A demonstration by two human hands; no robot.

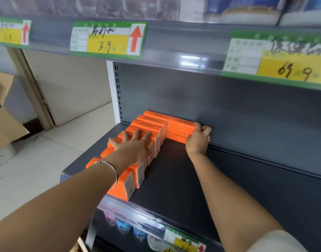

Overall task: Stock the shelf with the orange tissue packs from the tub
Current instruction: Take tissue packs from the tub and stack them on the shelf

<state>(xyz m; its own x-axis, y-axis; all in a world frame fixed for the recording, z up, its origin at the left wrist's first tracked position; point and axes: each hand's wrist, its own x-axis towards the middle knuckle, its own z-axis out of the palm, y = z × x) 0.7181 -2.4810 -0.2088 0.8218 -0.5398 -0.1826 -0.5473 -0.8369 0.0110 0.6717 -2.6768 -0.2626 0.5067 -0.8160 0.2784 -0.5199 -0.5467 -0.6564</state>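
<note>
Orange tissue packs [148, 124] stand in a row along the left edge of the shelf [183, 179], from front edge to back wall; left hand [132, 144], arm extended, lies flat on the row's top, fingers straight and spread, gripping nothing; right hand [198, 138], arm extended, clasps a single pack [181, 130] by its right end, fingers curled behind it; this pack lies against the back wall, just beside the row.

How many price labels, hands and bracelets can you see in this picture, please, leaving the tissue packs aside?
Price labels: 4 (3 on the upper rail, 1 on the lower)
Hands: 2, the left hand and the right hand, which grips an orange tissue pack
Bracelet: 1
Total: 7
</note>
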